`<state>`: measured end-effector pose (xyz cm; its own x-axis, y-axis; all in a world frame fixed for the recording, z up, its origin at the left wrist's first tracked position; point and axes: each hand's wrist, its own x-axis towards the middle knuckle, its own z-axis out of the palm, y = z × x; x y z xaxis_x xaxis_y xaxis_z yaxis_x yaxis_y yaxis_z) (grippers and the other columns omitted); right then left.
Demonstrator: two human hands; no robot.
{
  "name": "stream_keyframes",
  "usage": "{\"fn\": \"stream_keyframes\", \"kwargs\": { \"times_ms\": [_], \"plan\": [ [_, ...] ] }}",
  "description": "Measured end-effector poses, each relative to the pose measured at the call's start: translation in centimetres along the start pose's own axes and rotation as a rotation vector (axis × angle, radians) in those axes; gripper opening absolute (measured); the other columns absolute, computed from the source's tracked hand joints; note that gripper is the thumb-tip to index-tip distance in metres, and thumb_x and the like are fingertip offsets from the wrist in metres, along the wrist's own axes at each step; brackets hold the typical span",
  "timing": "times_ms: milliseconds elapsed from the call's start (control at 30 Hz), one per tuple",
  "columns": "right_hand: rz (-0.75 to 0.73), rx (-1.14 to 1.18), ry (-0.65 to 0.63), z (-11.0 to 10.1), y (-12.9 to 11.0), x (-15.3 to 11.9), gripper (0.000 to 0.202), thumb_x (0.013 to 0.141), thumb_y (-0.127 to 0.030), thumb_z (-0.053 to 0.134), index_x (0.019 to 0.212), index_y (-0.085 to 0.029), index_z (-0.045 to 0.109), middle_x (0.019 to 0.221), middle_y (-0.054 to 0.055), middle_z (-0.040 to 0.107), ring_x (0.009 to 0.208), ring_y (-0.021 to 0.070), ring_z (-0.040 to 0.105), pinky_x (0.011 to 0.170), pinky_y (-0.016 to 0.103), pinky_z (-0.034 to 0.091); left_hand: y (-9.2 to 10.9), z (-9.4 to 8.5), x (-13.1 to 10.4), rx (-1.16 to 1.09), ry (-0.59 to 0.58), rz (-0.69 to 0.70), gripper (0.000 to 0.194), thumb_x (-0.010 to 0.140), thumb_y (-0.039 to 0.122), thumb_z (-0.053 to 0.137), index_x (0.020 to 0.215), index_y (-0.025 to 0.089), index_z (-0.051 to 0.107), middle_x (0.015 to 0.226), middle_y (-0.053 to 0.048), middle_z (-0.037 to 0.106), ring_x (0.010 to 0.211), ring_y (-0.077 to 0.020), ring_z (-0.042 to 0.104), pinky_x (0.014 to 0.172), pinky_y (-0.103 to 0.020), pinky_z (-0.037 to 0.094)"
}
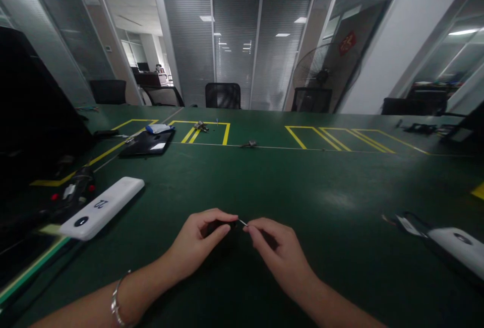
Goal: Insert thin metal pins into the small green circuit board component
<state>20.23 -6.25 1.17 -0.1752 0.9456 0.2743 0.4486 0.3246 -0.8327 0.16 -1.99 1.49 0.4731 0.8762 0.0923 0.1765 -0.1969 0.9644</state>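
Note:
Near the front middle of the table, my left hand (199,237) is closed in a pinch around a small dark object (233,224), mostly hidden by its fingers. My right hand (279,243) pinches one end of a thin, light-coloured rod (242,222) between thumb and forefinger. The rod's other end points at the dark object. Whether the two touch is too small to tell. A silver bracelet (115,300) circles the left wrist.
A white power bank (104,207) marked 22 lies at left beside black gear (77,187). Another white device (459,247) with a cable is at right. Farther back are a black tablet (147,142), small metal parts (201,126), another metal piece (249,144) and yellow tape outlines (227,134).

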Motion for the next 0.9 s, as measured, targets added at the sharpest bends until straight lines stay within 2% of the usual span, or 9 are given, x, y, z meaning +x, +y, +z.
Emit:
{"fn": "stream_keyframes", "kwargs": {
  "times_ms": [133,233,367,533,733,900],
  "plan": [
    [-0.027,-0.120,-0.022,0.10,0.33,0.01,0.021,0.092,-0.025,0.050,0.086,-0.022,0.071,0.077,0.002,0.068,0.070,0.0168,0.062,0.064,0.027,0.046,-0.52,0.02,0.16,-0.056,0.021,-0.064,0.024,0.084,0.022,0.064,0.107,0.017,0.069,0.102,-0.008,0.072,0.094,-0.0228,0.066,0.084,-0.035,0.050],
    [-0.030,-0.219,-0.042,0.02,0.31,-0.04,0.020,0.090,-0.023,0.052,0.088,-0.022,0.072,0.077,0.003,0.068,0.072,0.0182,0.061,0.064,0.029,0.047,-0.80,0.09,0.26,-0.135,-0.011,-0.068,0.022,0.084,0.022,0.064,0.105,0.017,0.066,0.101,-0.007,0.073,0.093,-0.0215,0.066,0.083,-0.033,0.051],
    [-0.022,-0.277,-0.029,0.01,0.35,-0.04,0.019,0.088,-0.022,0.053,0.089,-0.025,0.072,0.077,0.003,0.067,0.072,0.0189,0.061,0.062,0.029,0.046,-0.46,0.08,0.27,-0.090,-0.025,-0.073,0.020,0.086,0.026,0.061,0.102,0.017,0.069,0.103,-0.008,0.072,0.091,-0.0214,0.065,0.080,-0.033,0.052],
    [-0.024,-0.294,-0.020,0.11,0.55,-0.02,0.018,0.088,-0.022,0.054,0.088,-0.025,0.072,0.077,0.002,0.067,0.071,0.0186,0.060,0.061,0.029,0.046,0.15,0.04,0.28,0.008,0.002,-0.050,0.022,0.087,0.027,0.058,0.101,0.017,0.072,0.096,-0.007,0.070,0.077,-0.0174,0.063,0.073,-0.030,0.052],
    [-0.014,-0.282,-0.017,0.20,0.69,-0.04,0.018,0.088,-0.021,0.054,0.089,-0.024,0.072,0.079,0.002,0.067,0.073,0.0184,0.060,0.064,0.029,0.046,-0.39,-0.01,0.23,-0.006,-0.019,0.009,0.025,0.081,0.023,0.066,0.105,0.017,0.070,0.103,-0.008,0.071,0.094,-0.0220,0.065,0.084,-0.034,0.051],
    [-0.020,-0.220,-0.025,0.15,0.79,-0.02,0.018,0.089,-0.023,0.054,0.090,-0.024,0.072,0.078,0.002,0.067,0.073,0.0179,0.060,0.064,0.029,0.046,-0.48,0.00,0.21,-0.009,-0.003,-0.007,0.021,0.081,0.021,0.067,0.101,0.017,0.072,0.100,-0.007,0.073,0.091,-0.0221,0.067,0.085,-0.035,0.052]
  ]
}}
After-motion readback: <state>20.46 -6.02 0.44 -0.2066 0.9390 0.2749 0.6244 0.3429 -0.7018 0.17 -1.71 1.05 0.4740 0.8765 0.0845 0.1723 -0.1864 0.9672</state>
